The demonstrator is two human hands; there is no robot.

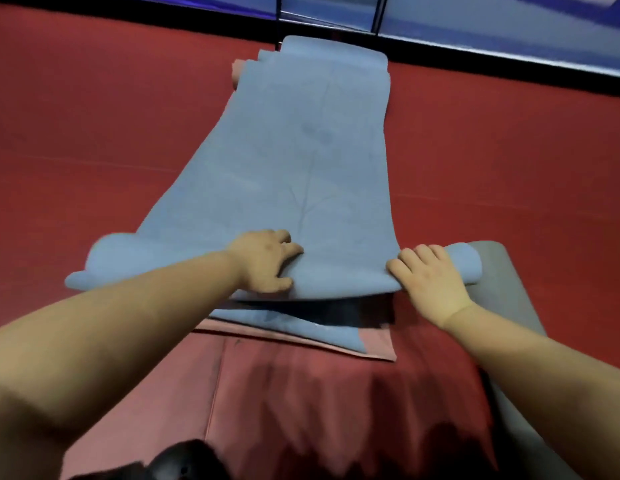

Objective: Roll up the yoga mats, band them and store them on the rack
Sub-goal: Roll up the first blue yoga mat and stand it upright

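While both hands grip its rolled near end, blue yoga mat (301, 161), left hand (265, 261), right hand (428, 277), fingers curled over roll.

Single head-mounted wide-angle cam, looking fwd and steeply down from above the person's forearms. Near field: both hands, left hand (267, 261) and right hand (428, 275), on blue mat (301, 161); far edge reaches the wall base. No 2nd view.

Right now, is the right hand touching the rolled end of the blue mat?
Touching. The head view shows the right hand pressed on the blue mat at its rolled near end, fingers curled over the roll with no gap visible.
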